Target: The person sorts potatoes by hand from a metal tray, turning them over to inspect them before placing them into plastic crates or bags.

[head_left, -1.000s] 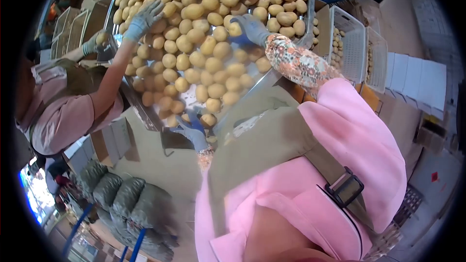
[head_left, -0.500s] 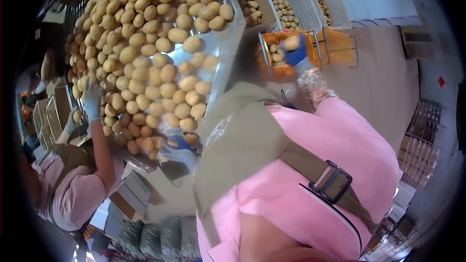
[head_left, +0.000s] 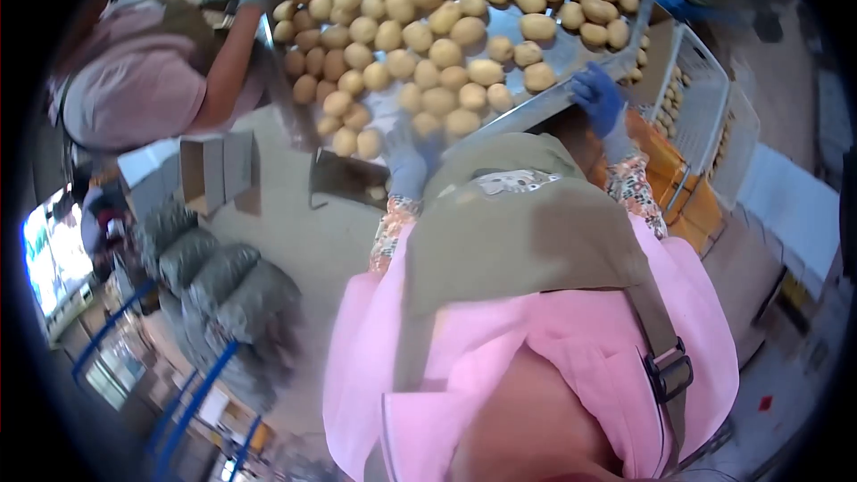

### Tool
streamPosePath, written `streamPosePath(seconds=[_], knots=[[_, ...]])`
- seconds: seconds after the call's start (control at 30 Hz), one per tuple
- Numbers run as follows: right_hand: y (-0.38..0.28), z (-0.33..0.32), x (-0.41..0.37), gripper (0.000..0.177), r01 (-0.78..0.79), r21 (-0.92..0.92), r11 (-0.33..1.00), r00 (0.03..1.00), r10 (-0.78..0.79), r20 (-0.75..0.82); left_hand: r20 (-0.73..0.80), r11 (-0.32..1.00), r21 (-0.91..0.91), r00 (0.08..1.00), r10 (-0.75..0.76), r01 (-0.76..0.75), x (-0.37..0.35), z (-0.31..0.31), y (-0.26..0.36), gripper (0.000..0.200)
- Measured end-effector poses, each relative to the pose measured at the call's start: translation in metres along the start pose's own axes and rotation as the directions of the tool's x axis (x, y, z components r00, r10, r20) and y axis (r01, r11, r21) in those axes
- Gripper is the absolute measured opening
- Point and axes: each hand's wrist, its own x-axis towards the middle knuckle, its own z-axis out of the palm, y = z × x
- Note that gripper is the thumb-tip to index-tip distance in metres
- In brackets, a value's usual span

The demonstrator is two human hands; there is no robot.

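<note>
Potatoes (head_left: pixel 417 37) lie in a broad layer on a metal sorting table (head_left: pixel 527 113). My left hand (head_left: pixel 408 161), in a grey-and-blue glove, is at the table's near side beside the closest potatoes. Its fingers stretch toward them, blurred by motion, with no potato showing in them. My right hand (head_left: pixel 600 100), in a blue glove, is over the table's metal rim at the right, its fingers slightly bent and apart. Nothing shows in it. Just below my right forearm stands an orange basket (head_left: pixel 665 156), partly hidden by the sleeve.
White plastic crates (head_left: pixel 701 80) with potatoes stand at the right. A co-worker (head_left: pixel 147 71) reaches over the table's left side with gloved hands. Open cardboard boxes (head_left: pixel 214 170) and filled grey sacks (head_left: pixel 219 277) are on the floor at the left. Another blue-gloved arm (head_left: pixel 683 0) shows at upper right.
My right hand has left the orange basket, where it held a potato, and come back to the table's rim. My view has turned, bringing the table's near edge before me.
</note>
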Motion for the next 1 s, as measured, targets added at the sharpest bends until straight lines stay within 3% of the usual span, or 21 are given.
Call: streamPosePath(seconds=[0.07,0.1,0.13,0.17,0.2,0.23,0.27,0.3,0.33,0.4,0.47,0.53,0.6,0.67,0.7,0.73,0.8,0.83,0.87,0.93,1.0], knots=[[0.010,0.059,0.006,0.041,-0.042,-0.209,0.977,0.937,0.112,0.332,-0.229,0.995,0.037,0.968,0.098,-0.092,0.001,0.044,-0.044,0.076],[0.013,0.090,-0.001,0.038,0.000,-0.324,0.946,0.866,0.162,0.474,-0.234,0.997,0.032,0.970,0.074,-0.068,-0.007,0.033,-0.040,0.076],[0.010,0.104,0.003,0.034,-0.454,-0.096,0.886,0.533,0.357,0.767,-0.200,0.999,-0.034,0.980,0.012,-0.019,-0.017,0.014,-0.029,0.071],[0.010,0.112,0.005,0.038,0.165,-0.556,0.815,0.526,0.404,0.748,-0.162,0.994,-0.103,0.986,-0.048,0.031,-0.025,0.006,-0.021,0.067],[0.011,0.117,0.006,0.043,0.693,-0.671,0.263,0.538,0.430,0.725,-0.161,0.992,-0.114,0.985,-0.070,0.052,-0.028,0.011,-0.028,0.067],[0.041,0.091,0.041,0.036,0.312,-0.717,0.623,0.529,0.513,0.676,-0.206,0.975,-0.224,0.977,-0.053,0.006,-0.030,0.020,-0.039,0.063],[0.071,0.061,0.075,0.031,-0.174,-0.595,0.784,0.482,0.595,0.643,-0.256,0.943,-0.328,0.966,-0.041,-0.047,-0.031,0.025,-0.045,0.059],[0.029,0.081,0.060,0.036,0.247,-0.768,0.591,0.704,0.436,0.561,-0.232,0.937,-0.348,0.971,-0.059,-0.026,-0.030,0.023,-0.043,0.058],[-0.017,0.107,0.041,0.042,0.410,-0.900,0.145,0.868,0.241,0.434,-0.228,0.933,-0.360,0.970,-0.080,-0.008,-0.028,0.029,-0.045,0.058],[-0.038,0.100,0.059,0.045,0.407,-0.912,0.049,0.908,0.089,0.409,-0.327,0.929,-0.359,0.944,-0.037,-0.087,-0.028,0.037,-0.046,0.062],[-0.043,0.098,0.068,0.043,0.414,-0.909,0.045,0.907,0.063,0.416,-0.285,0.941,-0.337,0.955,-0.084,-0.018,-0.025,0.039,-0.036,0.064],[-0.043,0.102,0.068,0.042,0.430,-0.902,0.038,0.901,0.039,0.431,-0.264,0.986,-0.117,0.954,-0.143,0.116,-0.024,0.035,-0.020,0.065],[-0.020,0.118,0.057,0.039,0.496,-0.834,0.240,0.848,0.072,0.525,-0.305,0.978,-0.179,0.939,-0.161,0.110,-0.012,0.043,-0.023,0.069],[0.016,0.136,0.045,0.038,0.604,-0.733,0.314,0.765,0.030,0.643,-0.002,0.952,-0.087,0.956,-0.294,0.293,-0.007,0.017,-0.007,0.067],[0.027,0.155,0.027,0.038,0.709,-0.702,-0.067,0.705,0.062,0.707,0.038,0.947,-0.083,0.951,-0.307,0.309,-0.006,0.011,-0.003,0.065],[0.037,0.172,0.010,0.038,0.714,-0.549,-0.434,0.648,0.112,0.754,0.027,0.939,-0.090,0.943,-0.331,0.332,-0.005,0.003,-0.001,0.065],[0.047,0.185,0.002,0.038,0.708,-0.406,-0.577,0.514,0.027,0.858,0.166,0.946,-0.024,0.935,-0.314,0.322,-0.007,-0.009,0.001,0.060],[0.042,0.190,0.009,0.038,0.746,-0.664,-0.059,0.663,0.156,0.732,0.048,0.971,-0.187,0.989,-0.141,0.147,-0.012,-0.007,-0.014,0.055],[0.032,0.197,0.013,0.039,0.460,-0.777,0.431,0.695,0.370,0.617,0.040,0.970,-0.190,0.988,-0.150,0.155,-0.007,-0.017,-0.025,0.055],[0.009,0.202,0.028,0.037,0.359,-0.833,0.420,0.735,0.424,0.530,0.103,0.687,-0.682,0.963,-0.249,0.250,0.014,-0.048,-0.038,0.049],[0.003,0.193,0.037,0.038,0.534,-0.782,0.321,0.787,0.149,0.599,-0.380,0.777,-0.629,0.876,-0.298,-0.009,0.028,-0.075,-0.025,0.046]])
